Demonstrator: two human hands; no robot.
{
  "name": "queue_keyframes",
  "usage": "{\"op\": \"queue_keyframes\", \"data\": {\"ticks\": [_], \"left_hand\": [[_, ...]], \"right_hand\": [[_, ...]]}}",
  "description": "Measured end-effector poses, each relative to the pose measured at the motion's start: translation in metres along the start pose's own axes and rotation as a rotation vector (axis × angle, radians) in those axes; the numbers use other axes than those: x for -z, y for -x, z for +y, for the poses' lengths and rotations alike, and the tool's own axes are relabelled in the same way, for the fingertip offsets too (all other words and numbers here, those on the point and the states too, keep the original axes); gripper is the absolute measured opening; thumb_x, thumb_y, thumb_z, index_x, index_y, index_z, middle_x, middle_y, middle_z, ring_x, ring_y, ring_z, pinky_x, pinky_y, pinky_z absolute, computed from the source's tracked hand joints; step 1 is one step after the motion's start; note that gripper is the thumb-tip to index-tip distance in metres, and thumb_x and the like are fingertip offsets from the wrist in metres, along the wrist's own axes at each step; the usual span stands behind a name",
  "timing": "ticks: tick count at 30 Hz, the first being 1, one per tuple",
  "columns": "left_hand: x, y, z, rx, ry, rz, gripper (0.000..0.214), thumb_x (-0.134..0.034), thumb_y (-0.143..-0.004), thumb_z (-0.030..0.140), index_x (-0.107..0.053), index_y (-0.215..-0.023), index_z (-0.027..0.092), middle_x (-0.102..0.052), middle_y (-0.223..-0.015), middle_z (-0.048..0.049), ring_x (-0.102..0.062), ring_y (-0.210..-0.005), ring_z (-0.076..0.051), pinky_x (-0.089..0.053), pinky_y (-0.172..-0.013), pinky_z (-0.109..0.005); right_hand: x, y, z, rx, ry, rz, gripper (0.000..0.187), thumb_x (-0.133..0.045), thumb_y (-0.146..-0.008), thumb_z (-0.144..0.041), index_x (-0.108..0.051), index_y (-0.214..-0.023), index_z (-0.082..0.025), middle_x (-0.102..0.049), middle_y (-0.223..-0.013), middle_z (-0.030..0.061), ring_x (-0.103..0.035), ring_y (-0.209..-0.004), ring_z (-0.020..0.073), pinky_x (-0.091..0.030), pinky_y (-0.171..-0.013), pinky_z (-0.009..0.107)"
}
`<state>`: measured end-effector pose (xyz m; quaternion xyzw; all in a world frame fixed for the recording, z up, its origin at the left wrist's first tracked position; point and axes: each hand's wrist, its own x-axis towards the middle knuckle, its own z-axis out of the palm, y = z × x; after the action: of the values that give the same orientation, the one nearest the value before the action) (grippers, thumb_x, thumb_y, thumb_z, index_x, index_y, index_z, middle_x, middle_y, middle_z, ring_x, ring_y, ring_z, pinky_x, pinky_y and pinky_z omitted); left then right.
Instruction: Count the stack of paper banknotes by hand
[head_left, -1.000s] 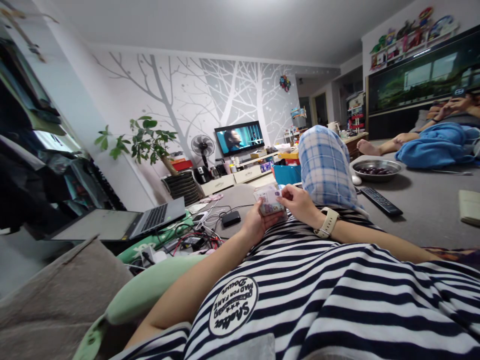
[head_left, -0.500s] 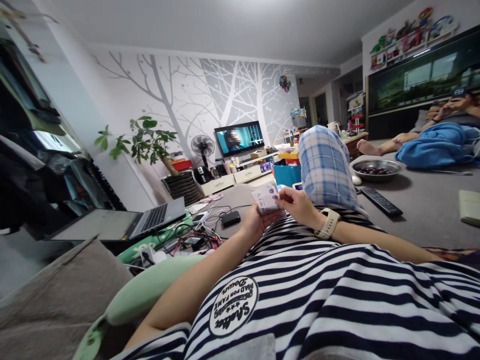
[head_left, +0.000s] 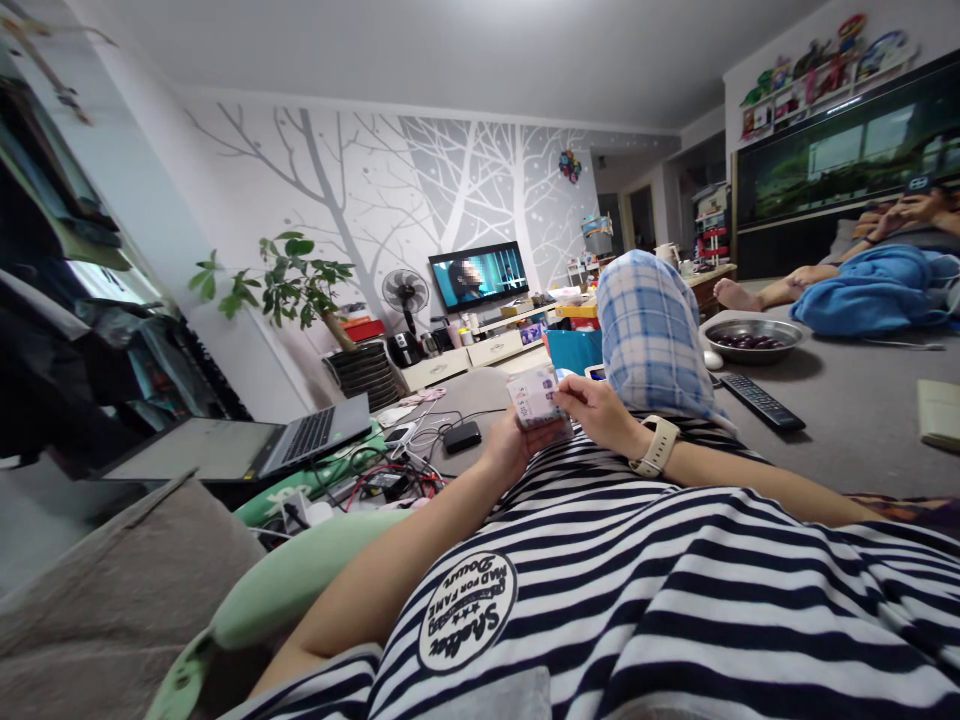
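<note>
I lie back in a striped shirt, and both hands meet over my stomach. My left hand [head_left: 512,447] grips a small wad of banknotes [head_left: 534,397] from below and the left. My right hand [head_left: 600,411], with a pale watch on its wrist, pinches the wad's right edge with thumb and fingers. The notes stand tilted, their pale purple faces towards me. My raised knee in blue checked cloth [head_left: 649,330] rises just behind the hands.
An open laptop [head_left: 247,445] and a tangle of cables lie to the left, with a green cushion [head_left: 300,575] nearer me. A remote control [head_left: 761,400] and a metal bowl of dark fruit [head_left: 752,338] lie on the right. Another person reclines at far right [head_left: 870,275]. A television [head_left: 478,275] plays ahead.
The wad has tipped and shifted slightly in my hands as my right fingers work along its edge. My arms have hardly moved.
</note>
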<state>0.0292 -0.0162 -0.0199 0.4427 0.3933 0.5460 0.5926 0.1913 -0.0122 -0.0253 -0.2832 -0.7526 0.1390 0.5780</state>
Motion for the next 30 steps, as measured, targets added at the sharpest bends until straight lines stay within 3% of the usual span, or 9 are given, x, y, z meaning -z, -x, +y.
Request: {"op": "queue_keyframes", "data": {"ticks": [9, 23, 28, 30], "left_hand": [[-0.003, -0.001, -0.002, 0.011, -0.007, 0.025, 0.037, -0.041, -0.096, 0.028, -0.066, -0.118, 0.012, -0.077, -0.084, -0.0116, -0.074, -0.069, -0.021, -0.055, -0.059, -0.025], [-0.001, -0.003, -0.003, -0.001, 0.001, 0.026, 0.036, -0.041, -0.096, 0.029, -0.066, -0.114, 0.010, -0.077, -0.088, -0.0135, -0.074, -0.070, -0.022, -0.056, -0.062, -0.027], [-0.007, -0.004, -0.004, -0.052, 0.157, 0.026, 0.034, -0.044, -0.097, 0.028, -0.064, -0.116, 0.008, -0.076, -0.088, -0.0113, -0.073, -0.073, -0.021, -0.059, -0.071, -0.032], [-0.009, -0.003, -0.003, -0.062, 0.199, 0.012, 0.033, -0.044, -0.097, 0.026, -0.064, -0.116, 0.007, -0.076, -0.088, -0.0108, -0.073, -0.074, -0.021, -0.060, -0.074, -0.033]], "right_hand": [[0.000, -0.002, 0.005, -0.011, -0.024, -0.005, 0.027, -0.051, -0.092, -0.040, -0.057, -0.074, -0.021, -0.051, -0.056, -0.0030, -0.050, -0.063, 0.0142, -0.038, -0.061, 0.026], [-0.002, -0.002, 0.007, -0.041, -0.126, 0.003, 0.029, -0.052, -0.094, -0.044, -0.059, -0.079, -0.020, -0.051, -0.054, -0.0046, -0.048, -0.050, 0.0115, -0.038, -0.055, 0.026], [-0.003, -0.002, 0.010, -0.077, -0.208, -0.081, 0.040, -0.044, -0.097, -0.051, -0.060, -0.078, -0.020, -0.061, -0.059, -0.0012, -0.045, -0.047, 0.0112, -0.036, -0.050, 0.026], [-0.003, -0.002, 0.011, -0.075, -0.147, -0.053, 0.039, -0.047, -0.095, -0.050, -0.059, -0.073, -0.020, -0.061, -0.058, -0.0006, -0.048, -0.051, 0.0121, -0.038, -0.055, 0.026]]}}
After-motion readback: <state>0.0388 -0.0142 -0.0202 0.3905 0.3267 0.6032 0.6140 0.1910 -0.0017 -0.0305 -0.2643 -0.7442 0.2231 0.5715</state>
